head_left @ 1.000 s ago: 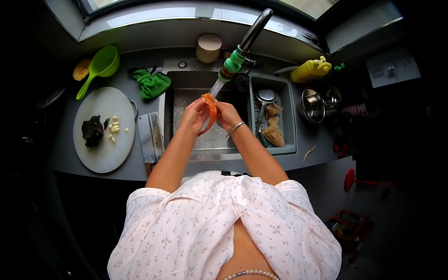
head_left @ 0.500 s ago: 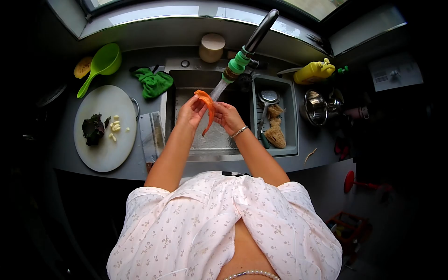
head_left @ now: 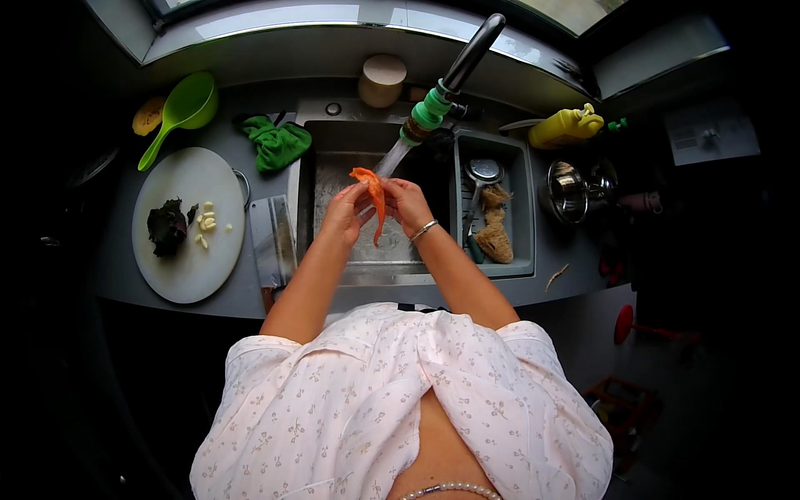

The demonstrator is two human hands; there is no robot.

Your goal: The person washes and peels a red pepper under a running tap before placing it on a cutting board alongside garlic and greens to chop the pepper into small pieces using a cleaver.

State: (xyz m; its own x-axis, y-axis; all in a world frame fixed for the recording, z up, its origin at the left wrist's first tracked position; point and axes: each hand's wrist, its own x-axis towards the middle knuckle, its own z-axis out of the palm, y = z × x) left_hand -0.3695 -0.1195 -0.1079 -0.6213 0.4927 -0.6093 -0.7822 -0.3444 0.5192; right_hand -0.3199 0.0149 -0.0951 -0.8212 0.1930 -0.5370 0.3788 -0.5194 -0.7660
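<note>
Over the metal sink [head_left: 333, 150], both my hands hold a long, curved orange pepper [head_left: 379, 208] that appears to be split open; its exact kind is hard to tell. My left hand [head_left: 346, 210] pinches it from the left, near the upper half. From the right, my right hand [head_left: 406, 204] has its fingers closed on the upper part. The pepper's thin end hangs down between the hands. Water runs from the faucet [head_left: 432, 104] with a green attachment, right at the pepper's top end.
On the left, a white cutting board [head_left: 192, 279] carries dark leaves and garlic cloves. A cleaver [head_left: 273, 242] lies beside it, near a green cloth [head_left: 277, 143] and green ladle [head_left: 192, 100]. Right of the sink are a grey drain basket [head_left: 521, 208], metal bowl [head_left: 565, 192] and yellow bottle [head_left: 567, 127].
My hands have drawn slightly closer together around the pepper. The pepper's top sits a little lower, and it has turned slightly. The water still runs.
</note>
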